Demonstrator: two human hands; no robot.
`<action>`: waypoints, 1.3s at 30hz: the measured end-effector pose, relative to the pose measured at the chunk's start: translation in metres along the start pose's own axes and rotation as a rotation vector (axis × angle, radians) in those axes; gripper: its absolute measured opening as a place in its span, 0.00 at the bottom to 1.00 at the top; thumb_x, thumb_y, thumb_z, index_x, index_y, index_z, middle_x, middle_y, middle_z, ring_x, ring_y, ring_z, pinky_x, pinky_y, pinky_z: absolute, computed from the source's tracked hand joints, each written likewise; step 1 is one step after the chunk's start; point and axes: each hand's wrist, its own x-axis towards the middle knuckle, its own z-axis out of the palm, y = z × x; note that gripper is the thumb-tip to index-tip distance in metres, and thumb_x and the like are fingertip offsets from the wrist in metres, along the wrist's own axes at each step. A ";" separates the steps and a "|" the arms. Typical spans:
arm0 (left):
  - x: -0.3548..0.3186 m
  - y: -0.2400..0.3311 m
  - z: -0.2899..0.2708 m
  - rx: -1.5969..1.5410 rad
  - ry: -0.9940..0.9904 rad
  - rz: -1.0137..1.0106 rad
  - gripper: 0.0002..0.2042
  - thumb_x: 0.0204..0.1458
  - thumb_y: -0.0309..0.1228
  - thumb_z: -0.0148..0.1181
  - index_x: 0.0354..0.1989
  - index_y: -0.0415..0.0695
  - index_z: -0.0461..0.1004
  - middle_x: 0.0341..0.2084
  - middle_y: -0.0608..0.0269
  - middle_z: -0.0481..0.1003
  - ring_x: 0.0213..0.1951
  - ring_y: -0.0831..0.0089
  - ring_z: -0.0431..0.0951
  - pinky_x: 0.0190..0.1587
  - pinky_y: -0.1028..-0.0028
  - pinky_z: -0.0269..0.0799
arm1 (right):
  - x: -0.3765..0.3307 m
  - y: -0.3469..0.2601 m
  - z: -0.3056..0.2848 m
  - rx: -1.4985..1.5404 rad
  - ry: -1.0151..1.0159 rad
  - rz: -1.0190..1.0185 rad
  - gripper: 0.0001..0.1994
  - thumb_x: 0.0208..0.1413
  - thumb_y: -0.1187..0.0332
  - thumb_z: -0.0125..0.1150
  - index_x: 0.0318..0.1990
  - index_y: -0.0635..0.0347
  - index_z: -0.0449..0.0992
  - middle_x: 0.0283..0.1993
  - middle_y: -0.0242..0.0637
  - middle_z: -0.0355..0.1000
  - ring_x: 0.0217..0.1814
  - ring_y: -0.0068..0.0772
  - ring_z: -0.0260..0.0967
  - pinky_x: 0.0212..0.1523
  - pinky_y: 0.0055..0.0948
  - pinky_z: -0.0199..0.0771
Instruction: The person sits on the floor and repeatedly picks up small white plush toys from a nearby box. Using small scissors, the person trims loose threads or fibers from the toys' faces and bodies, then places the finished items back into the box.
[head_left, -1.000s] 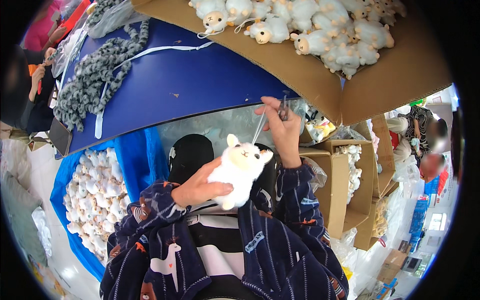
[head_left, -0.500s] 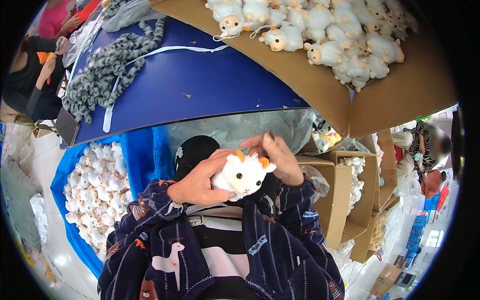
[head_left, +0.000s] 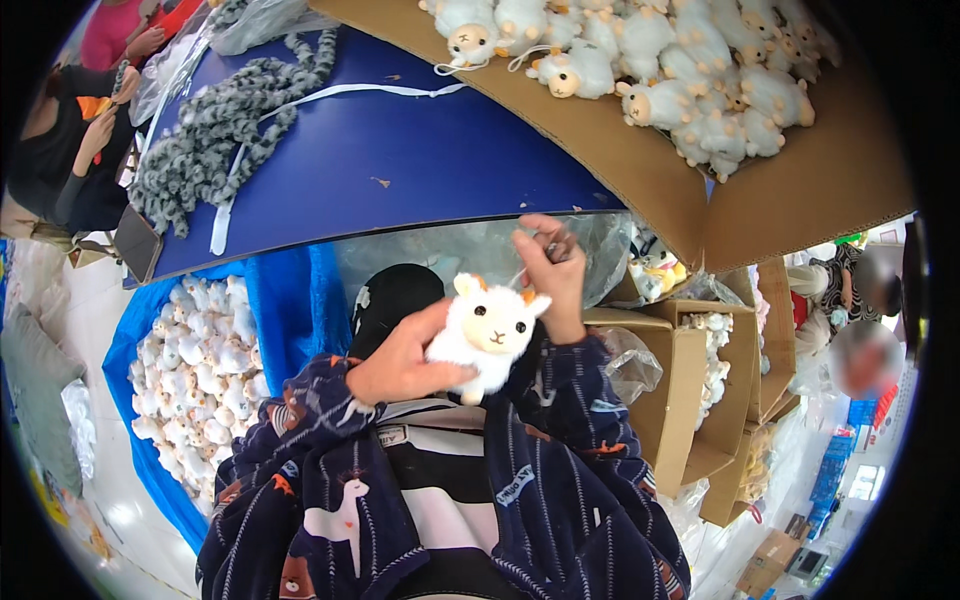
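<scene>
Half a second ago my right hand [head_left: 556, 285] was bunched close behind the head of the white fluffy plush sheep with small orange horns [head_left: 487, 352]; now it has lifted away toward one o'clock of the sheep, whose face has tipped up at me. A thin white cord [head_left: 519, 277] shows between them, so I judge that this one sheep is still being worked on. My right fingers are curled round a small dark tool [head_left: 557, 249], too blurred to name; whether they also pinch the cord, I cannot tell. My left hand [head_left: 402, 360], toward nine o'clock, grips the sheep's body, thumb across its front, holding it apart from the smooth dark-blue tabletop [head_left: 400, 150] at eleven o'clock. The sheep is nearly upright: flat cream face, round black eyes, a small stitched mouth, ears out sideways, one pale foot at six o'clock.
</scene>
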 end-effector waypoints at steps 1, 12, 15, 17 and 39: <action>0.004 -0.004 -0.006 0.125 0.046 0.027 0.27 0.46 0.26 0.61 0.56 0.36 0.59 0.46 0.61 0.69 0.48 0.75 0.68 0.53 0.73 0.62 | -0.002 -0.015 0.003 0.106 -0.017 0.021 0.12 0.50 0.72 0.62 0.43 0.63 0.74 0.22 0.23 0.67 0.18 0.10 0.56 0.19 0.14 0.54; 0.017 -0.025 -0.022 0.267 0.168 0.082 0.28 0.44 0.29 0.63 0.54 0.35 0.61 0.47 0.55 0.66 0.49 0.69 0.69 0.53 0.71 0.63 | -0.032 -0.036 0.000 -0.067 -0.300 -0.012 0.11 0.54 0.69 0.59 0.41 0.66 0.74 0.31 0.27 0.68 0.27 0.11 0.59 0.26 0.13 0.58; 0.022 -0.019 -0.020 0.149 0.148 0.075 0.25 0.49 0.30 0.61 0.54 0.36 0.62 0.45 0.58 0.70 0.46 0.73 0.71 0.50 0.73 0.66 | -0.030 -0.028 0.002 0.093 -0.260 0.082 0.12 0.56 0.68 0.57 0.44 0.66 0.72 0.31 0.27 0.68 0.26 0.13 0.60 0.24 0.14 0.58; 0.028 -0.018 -0.017 0.050 0.170 0.044 0.24 0.51 0.31 0.60 0.55 0.37 0.61 0.45 0.60 0.70 0.46 0.74 0.71 0.50 0.73 0.66 | -0.026 -0.023 0.005 0.166 -0.210 0.085 0.13 0.57 0.68 0.56 0.46 0.65 0.71 0.31 0.27 0.68 0.25 0.13 0.60 0.23 0.15 0.58; 0.025 -0.027 -0.017 0.212 0.392 0.148 0.26 0.47 0.25 0.59 0.54 0.35 0.58 0.44 0.58 0.70 0.46 0.74 0.72 0.49 0.74 0.67 | -0.045 -0.048 -0.005 -0.416 -0.197 -0.384 0.07 0.45 0.79 0.64 0.34 0.63 0.77 0.31 0.35 0.72 0.26 0.21 0.67 0.26 0.18 0.65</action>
